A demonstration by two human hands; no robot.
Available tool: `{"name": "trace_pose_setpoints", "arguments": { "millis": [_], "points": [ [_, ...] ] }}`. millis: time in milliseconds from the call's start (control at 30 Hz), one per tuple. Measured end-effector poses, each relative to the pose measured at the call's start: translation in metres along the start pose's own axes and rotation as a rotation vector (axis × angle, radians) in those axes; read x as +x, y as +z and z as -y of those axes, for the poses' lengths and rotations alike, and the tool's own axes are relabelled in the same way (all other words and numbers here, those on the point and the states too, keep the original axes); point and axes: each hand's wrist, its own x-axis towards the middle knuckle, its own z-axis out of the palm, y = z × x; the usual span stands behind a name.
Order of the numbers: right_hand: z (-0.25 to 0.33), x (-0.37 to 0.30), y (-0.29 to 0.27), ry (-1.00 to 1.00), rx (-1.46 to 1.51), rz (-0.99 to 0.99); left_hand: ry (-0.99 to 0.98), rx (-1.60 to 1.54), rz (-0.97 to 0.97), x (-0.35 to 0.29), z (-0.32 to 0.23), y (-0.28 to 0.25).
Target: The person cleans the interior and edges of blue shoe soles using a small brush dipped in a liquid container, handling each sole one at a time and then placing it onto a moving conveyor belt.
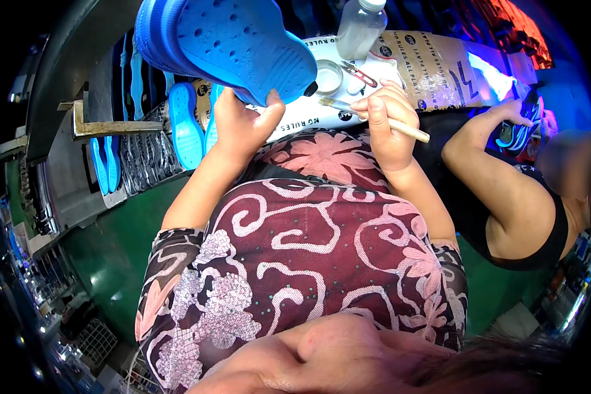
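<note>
The glass dish (338, 82) is the reference point; it is a low, round, clear vessel with a thick wall. It stands on the tabletop (433, 72), which is surfaced with white printed sheeting and, to the right of the dish, glossy brown printed wrapping.

The blue clog (243, 49) is located to the left of the dish and raised toward the camera. Its material appears moulded and foam-like, with a smooth matte face, scattered round holes, fine ribs toward the lower end and stepped ridges along the left side. A small black patch marks the end closest to the dish.

The brush (408, 129) has a slender, pale handle. Its bristles sit just beside the dish on the wearer's side. Right of the dish lie red-handled snips (363, 75); beyond them stands a translucent bottle (361, 33) with a white cap. Flat, light blue soles (185, 125) lie well to the left of the dish.

The left hand (248, 125) grips the clog's lower edge: thumb flat on the face, remaining fingers hidden behind. The left forearm angles upward and inward. The right hand (393, 134) is bent at the elbow, knuckles raised, fingers pinching the brush handle at a slant.
</note>
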Motion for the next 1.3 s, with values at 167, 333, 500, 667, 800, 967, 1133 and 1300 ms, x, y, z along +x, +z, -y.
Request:
{"name": "trace_pose_setpoints", "arguments": {
  "millis": [167, 333, 500, 667, 800, 967, 1133, 1300],
  "points": [
    [0.005, 0.009, -0.001, -0.124, -0.043, -0.004, -0.112, -0.098, -0.023, 0.004, -0.014, 0.002],
    [0.005, 0.003, -0.021, -0.063, 0.057, -0.23, -0.294, -0.143, -0.062, 0.016, -0.03, -0.022],
    [-0.006, -0.022, -0.022, 0.167, 0.134, -0.326, -0.547, -0.632, 0.131, 0.062, -0.078, -0.059],
    [-0.008, -0.039, -0.03, 0.182, 0.039, -0.276, -0.578, -0.83, 0.693, 0.118, -0.123, -0.015],
    [-0.006, -0.047, -0.023, 0.331, 0.104, -0.38, -0.344, -0.917, 1.009, 0.218, -0.136, 0.075],
    [-0.004, -0.047, -0.024, 0.333, 0.064, -0.376, -0.56, -1.156, 0.485, 0.328, -0.178, 0.169],
    [-0.011, -0.053, -0.022, 0.516, 0.23, -0.421, -0.179, -1.278, 0.307, 0.279, -0.178, 0.135],
    [-0.012, -0.048, -0.019, 0.492, 0.234, -0.405, -0.02, -0.553, 0.358, 0.173, -0.072, 0.031]
  ]
}}
